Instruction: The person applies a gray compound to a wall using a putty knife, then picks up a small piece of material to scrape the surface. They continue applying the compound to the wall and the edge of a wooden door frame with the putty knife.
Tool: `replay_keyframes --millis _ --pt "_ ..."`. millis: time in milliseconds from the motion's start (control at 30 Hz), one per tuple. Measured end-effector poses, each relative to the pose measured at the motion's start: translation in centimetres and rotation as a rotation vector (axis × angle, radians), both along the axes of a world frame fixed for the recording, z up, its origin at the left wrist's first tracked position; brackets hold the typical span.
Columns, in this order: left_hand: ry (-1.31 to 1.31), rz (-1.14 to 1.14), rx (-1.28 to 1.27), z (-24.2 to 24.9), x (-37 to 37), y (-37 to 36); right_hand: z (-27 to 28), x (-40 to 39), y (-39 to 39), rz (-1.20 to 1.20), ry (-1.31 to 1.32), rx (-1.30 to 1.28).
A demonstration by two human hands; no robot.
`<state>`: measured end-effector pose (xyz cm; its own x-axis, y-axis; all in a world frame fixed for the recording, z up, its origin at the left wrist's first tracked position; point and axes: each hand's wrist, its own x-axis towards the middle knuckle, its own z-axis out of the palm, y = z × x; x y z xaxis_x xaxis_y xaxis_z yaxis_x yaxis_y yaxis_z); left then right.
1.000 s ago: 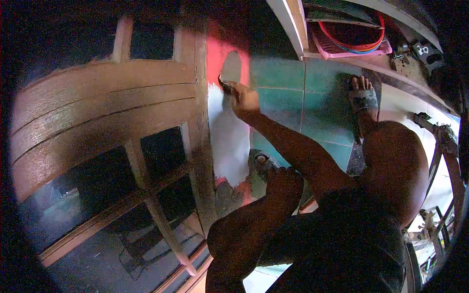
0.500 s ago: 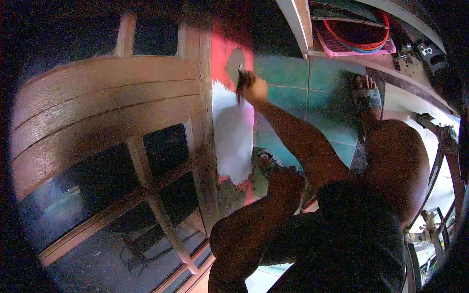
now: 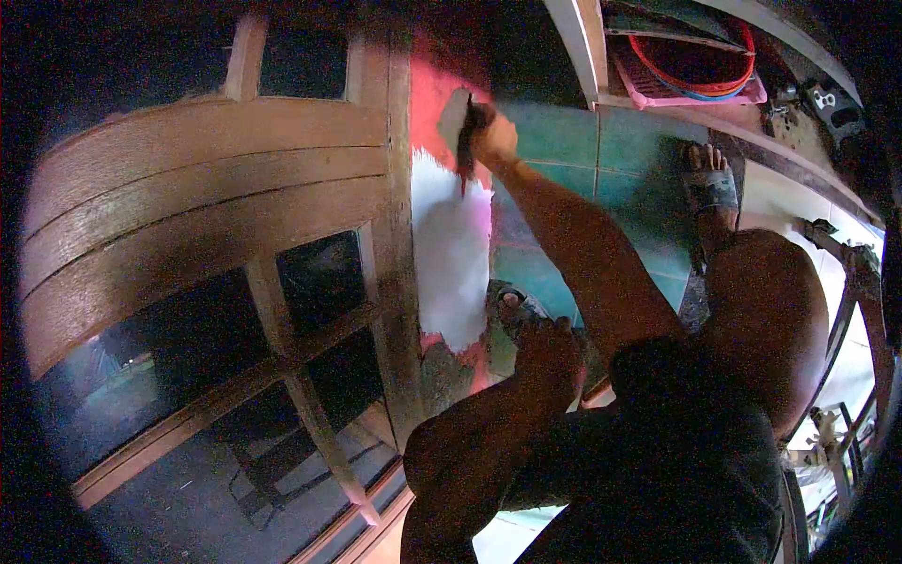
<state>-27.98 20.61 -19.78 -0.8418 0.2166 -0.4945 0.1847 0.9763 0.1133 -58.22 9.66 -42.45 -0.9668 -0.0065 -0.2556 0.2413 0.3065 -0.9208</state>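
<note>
My right hand [image 3: 496, 139] is closed around a dark, narrow tool that looks like a paintbrush [image 3: 467, 146]. It lies against a red-pink strip of wall [image 3: 427, 113], beside a grey patch [image 3: 453, 117]. Below it, white paint [image 3: 453, 254] with a ragged upper edge covers much of the strip. My left arm bends at the lower middle, and what looks like my left hand [image 3: 554, 352] rests in shadow near my sandalled foot [image 3: 512, 305]. Its fingers are too dark to make out.
A wooden door with glass panes [image 3: 207, 169] borders the strip on the left. Green floor tiles [image 3: 545, 136] lie to the right. My other foot [image 3: 711, 188] and bent knee [image 3: 766, 310] are at right. A pink basket [image 3: 648, 89] sits on a shelf at upper right.
My right hand and the paintbrush have shifted slightly up along the strip, over the grey patch. The light spot at the tool's upper end no longer shows. My left arm stays in place.
</note>
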Motion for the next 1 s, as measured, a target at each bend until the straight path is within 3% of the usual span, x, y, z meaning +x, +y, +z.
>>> replay_keyframes --millis 100,167,200,267,333,367,400,467,600,667,700,867,933,1000 --pt "0.074 0.042 0.033 -0.8 0.4 0.8 1.1 2.8 0.3 0.003 0.069 0.072" --pt "0.014 -0.251 -0.479 -1.7 0.7 2.0 2.3 5.5 1.4 0.039 0.064 0.047" --pt "0.015 -0.257 -0.480 -0.7 -0.2 1.7 1.7 6.9 1.6 0.112 0.089 0.028" --pt "-0.126 -0.071 -0.003 2.0 -2.6 0.8 1.3 8.3 2.4 0.184 0.110 0.007" --pt "-0.128 -0.105 0.005 2.1 -3.0 0.7 2.1 8.6 3.4 0.079 0.084 -0.060" --pt "-0.129 -0.137 0.012 2.2 -3.0 0.6 4.0 8.2 4.2 -0.099 0.017 -0.164" --pt "-0.130 -0.134 0.010 2.5 -3.0 0.8 3.8 7.7 4.0 -0.096 0.016 -0.167" --pt "-0.227 -0.094 -0.039 3.0 -3.3 1.1 3.2 4.6 3.2 -0.332 -0.001 -0.164" --pt "-0.108 -0.017 0.011 1.1 -1.0 0.4 2.1 -1.5 1.5 -0.297 -0.072 -0.080" --pt "-0.032 0.034 0.042 0.5 -0.2 -0.2 1.7 -3.6 0.7 -0.126 -0.214 -0.089" --pt "-0.015 0.026 0.043 0.5 -0.1 -0.4 4.4 -2.8 0.8 -0.157 -0.091 -0.120" --pt "0.004 -0.038 0.050 0.9 -0.5 -0.4 3.2 -0.4 -0.3 -0.090 0.090 0.022" --pt "0.047 -0.052 0.055 0.9 -0.6 -0.2 6.6 2.2 2.0 0.081 0.089 0.061" --pt "0.079 -0.066 0.061 1.4 -1.2 -0.4 5.1 2.8 2.5 0.021 0.243 -0.061"
